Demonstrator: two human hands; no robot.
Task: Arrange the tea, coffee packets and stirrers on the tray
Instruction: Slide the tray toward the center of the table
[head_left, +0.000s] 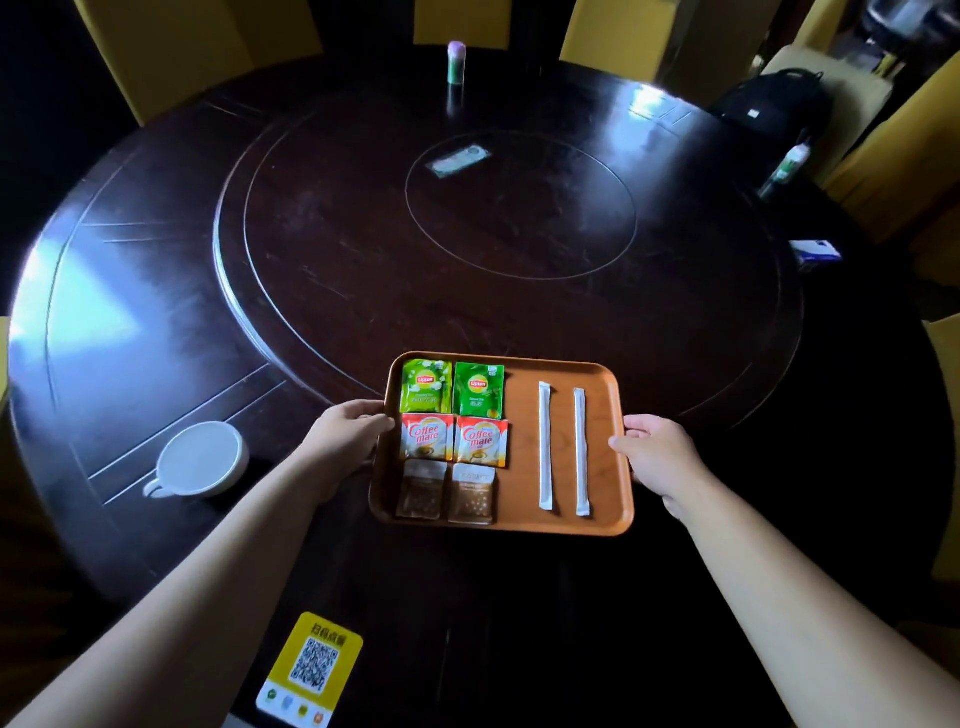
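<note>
An orange-brown tray (519, 522) sits at the near edge of a dark round table. On its left half lie two green Lipton tea packets (452, 388), below them two red and white Coffee mate packets (454, 439), and nearest me two brown coffee packets (445, 492). Two white wrapped stirrers (562, 448) lie parallel on the right half. My left hand (345, 439) grips the tray's left rim, thumb on top. My right hand (655, 457) grips the right rim the same way.
A white cup (203, 460) lies on the table left of the tray. A yellow QR sticker (311, 670) is near me. A small green bottle (456, 62) stands at the far edge, a card (458, 160) on the turntable, yellow chairs around.
</note>
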